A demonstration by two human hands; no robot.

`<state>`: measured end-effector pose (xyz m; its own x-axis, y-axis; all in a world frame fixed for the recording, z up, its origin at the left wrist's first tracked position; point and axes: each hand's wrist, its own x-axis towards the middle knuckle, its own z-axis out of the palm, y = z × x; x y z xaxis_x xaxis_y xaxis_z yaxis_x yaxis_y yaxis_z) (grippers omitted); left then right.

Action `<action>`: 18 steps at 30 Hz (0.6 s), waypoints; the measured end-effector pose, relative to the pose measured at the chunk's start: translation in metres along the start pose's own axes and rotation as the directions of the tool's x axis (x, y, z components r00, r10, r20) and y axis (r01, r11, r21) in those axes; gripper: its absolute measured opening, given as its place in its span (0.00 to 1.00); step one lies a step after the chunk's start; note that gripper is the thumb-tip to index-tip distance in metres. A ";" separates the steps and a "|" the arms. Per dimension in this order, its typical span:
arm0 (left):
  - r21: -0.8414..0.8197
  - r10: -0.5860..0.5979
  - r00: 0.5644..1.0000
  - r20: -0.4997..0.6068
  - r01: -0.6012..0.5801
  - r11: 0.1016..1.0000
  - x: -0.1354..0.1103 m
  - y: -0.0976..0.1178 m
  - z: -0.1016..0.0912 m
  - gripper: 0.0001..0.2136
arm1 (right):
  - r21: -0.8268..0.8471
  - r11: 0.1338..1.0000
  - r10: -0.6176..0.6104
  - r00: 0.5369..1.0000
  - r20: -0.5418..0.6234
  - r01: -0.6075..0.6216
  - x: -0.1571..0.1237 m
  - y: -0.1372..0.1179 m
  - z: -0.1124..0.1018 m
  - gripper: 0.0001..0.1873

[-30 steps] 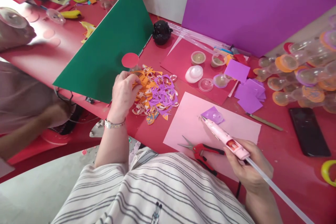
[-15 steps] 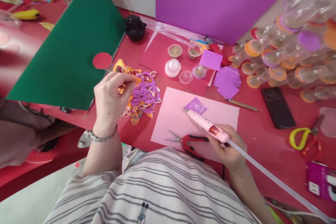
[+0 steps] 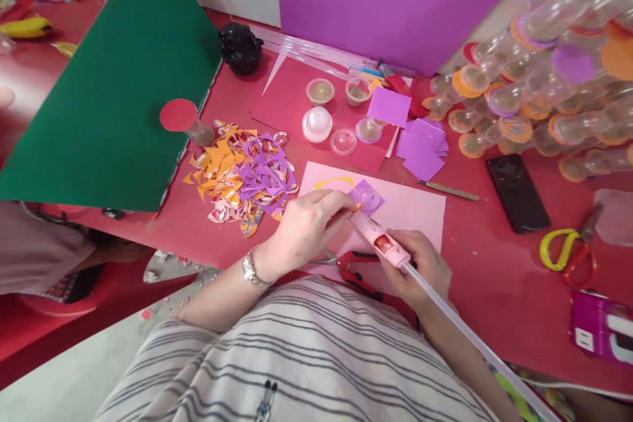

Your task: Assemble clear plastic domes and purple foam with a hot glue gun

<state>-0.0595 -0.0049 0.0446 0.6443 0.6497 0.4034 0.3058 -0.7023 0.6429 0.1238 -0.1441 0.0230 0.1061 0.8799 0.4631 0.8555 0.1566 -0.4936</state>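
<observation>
My right hand is wrapped round a pink hot glue gun with a long clear glue stick out of its back. Close to the nozzle, my left hand pinches an orange paper scrap, whose thin strip shows beyond the knuckles. The fingertips and nozzle overlap, so I cannot tell if they touch. Just past them, a purple paper square with a clear round plastic piece on it lies on a pink sheet. Red-handled snips lie partly under the glue gun.
Orange and purple paper scraps are heaped at left, beside a green board. Small clear cups and purple squares lie behind. Stacked plastic pieces, a phone and scissors are at right.
My left hand has moved right from the scrap heap to the glue gun's nozzle, bringing the orange paper scrap. The glue gun stays over the pink sheet in my right hand.
</observation>
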 end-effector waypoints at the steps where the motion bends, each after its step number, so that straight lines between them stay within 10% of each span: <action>1: 0.006 0.001 1.000 -0.001 -0.001 1.000 0.000 0.000 0.000 0.02 | -0.007 1.000 -0.007 1.000 -0.003 0.007 0.001 -0.001 0.000 0.12; 18: 0.004 0.091 0.995 0.041 -0.091 0.996 0.000 0.007 -0.005 0.03 | -0.060 0.988 -0.149 0.987 -0.060 0.145 0.009 -0.007 -0.003 0.11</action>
<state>-0.0606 -0.0085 0.0525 0.6974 0.5708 0.4334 0.2487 -0.7599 0.6006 0.1200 -0.1383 0.0327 0.0077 0.8182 0.5748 0.8909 0.2555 -0.3756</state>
